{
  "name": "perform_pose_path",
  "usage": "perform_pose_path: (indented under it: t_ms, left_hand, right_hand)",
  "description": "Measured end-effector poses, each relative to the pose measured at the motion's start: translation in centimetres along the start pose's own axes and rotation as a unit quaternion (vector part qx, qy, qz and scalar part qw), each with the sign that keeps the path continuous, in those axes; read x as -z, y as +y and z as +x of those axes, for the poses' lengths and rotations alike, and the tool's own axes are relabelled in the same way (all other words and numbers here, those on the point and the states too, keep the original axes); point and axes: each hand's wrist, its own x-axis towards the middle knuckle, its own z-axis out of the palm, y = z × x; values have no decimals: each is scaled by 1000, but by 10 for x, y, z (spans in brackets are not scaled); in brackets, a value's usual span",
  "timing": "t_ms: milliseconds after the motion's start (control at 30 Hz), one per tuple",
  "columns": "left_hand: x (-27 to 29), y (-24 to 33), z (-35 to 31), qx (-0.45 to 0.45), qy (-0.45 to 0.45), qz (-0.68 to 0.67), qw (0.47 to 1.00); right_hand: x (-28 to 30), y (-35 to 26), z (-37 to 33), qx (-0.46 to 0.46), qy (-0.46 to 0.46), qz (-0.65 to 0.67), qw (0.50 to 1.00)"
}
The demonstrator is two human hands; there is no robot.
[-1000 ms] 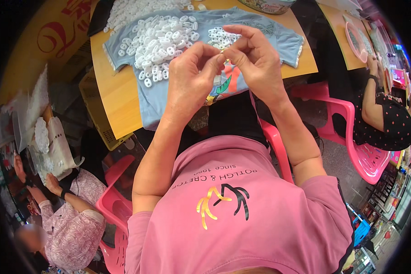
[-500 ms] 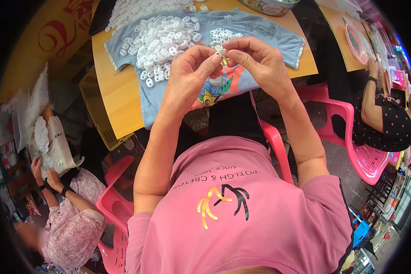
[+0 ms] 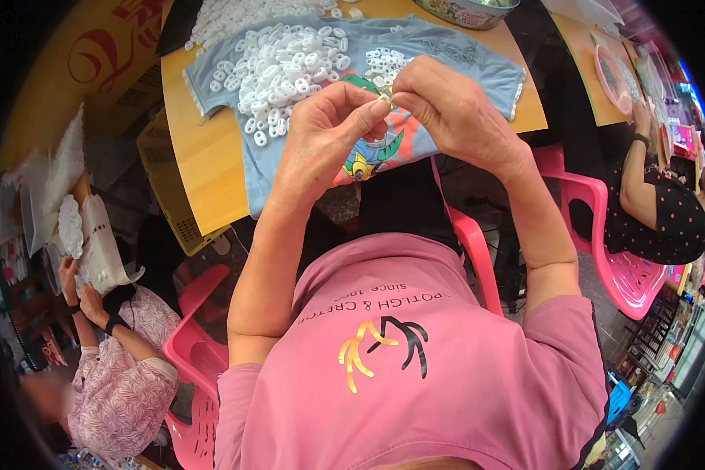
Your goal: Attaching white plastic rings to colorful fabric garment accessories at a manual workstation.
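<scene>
Over a blue-grey printed T-shirt (image 3: pixel 260 176) spread on the table, my two hands meet fingertip to fingertip. My left hand (image 3: pixel 321 133) is closed, with a small white piece (image 3: pixel 385 99) pinched between thumb and index finger. My right hand (image 3: pixel 462 113) is closed too, its thumb and fingertips pressed together against that piece; whatever they grip is too small to make out. Left of the hands lies a heap of white oval pieces with two holes (image 3: pixel 290 66). A smaller pile of white pieces (image 3: pixel 385 61) lies just beyond my fingers.
Thin dark bits (image 3: pixel 450 52) lie on the shirt's far right. A tin (image 3: pixel 470 11) stands at the wooden table's (image 3: pixel 188 168) far edge. More white pieces (image 3: pixel 243 19) lie at the back. Pink chairs (image 3: pixel 595 227) and two people sit left and right.
My right hand has turned over and its fingers have curled in more tightly. My left hand stays nearly in place, its pinch slightly nearer me.
</scene>
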Motion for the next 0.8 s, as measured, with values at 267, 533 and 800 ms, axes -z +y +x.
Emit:
perform_pose_path:
  t_ms: [267, 533, 800]
  left_hand:
    - [0, 7, -8, -1, -24, 15, 1000]
    - [9, -6, -1, 11, -14, 28, 999]
    - [13, -7, -7, 30, -21, 10, 999]
  right_hand:
    - [8, -3, 2, 90, -65, -3, 994]
    - [-11, 3, -2, -4, -45, 66, 997]
    - [-7, 5, -3, 6, -32, 43, 999]
